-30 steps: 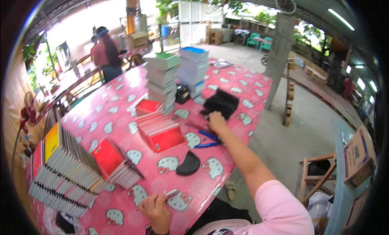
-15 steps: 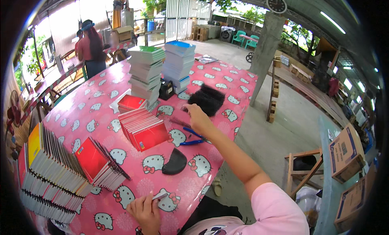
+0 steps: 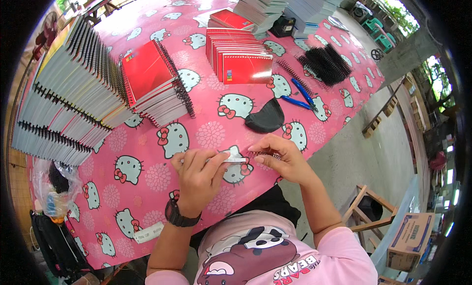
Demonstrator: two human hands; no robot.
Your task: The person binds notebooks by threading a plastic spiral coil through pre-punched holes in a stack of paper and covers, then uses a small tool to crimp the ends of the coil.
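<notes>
left hand (image 3: 199,174): low on the bench, fingers curled around a small white tool, grip clenched on it; a dark wristwatch (image 3: 181,217) sits on the wrist.
right hand (image 3: 280,157): just right of the left hand, fingertips pinching a short black wire coil, grip grasping it.
white tool (image 3: 235,158): held level between the two hands, its tip pointing toward the right hand's fingertips and meeting the coil.
wire coil (image 3: 263,155): thin and dark, lying under the right fingers just above the bench, close to the near edge; mostly covered by the fingers.
bench (image 3: 211,132): covered with a pink cloth printed with white cartoon cats and flowers.
black pouch (image 3: 266,119): a half-round dark piece lying flat, beyond the hands.
blue pliers (image 3: 301,96): lying flat to the right of the pouch, handles apart.
pile of black coils (image 3: 324,64): heaped beyond the pliers near the right edge of the bench.
red notebooks (image 3: 238,56): a row fanned flat in the middle of the bench.
bound notebooks (image 3: 155,83): red-covered, spiral edge showing, leaning in a stack to the left of the middle.
grey stacks (image 3: 69,98): many bound books fanned along the left side.
far stacks (image 3: 290,5): tall piles at the far end.
shirt (image 3: 265,255): pink, with a cartoon print.
</notes>
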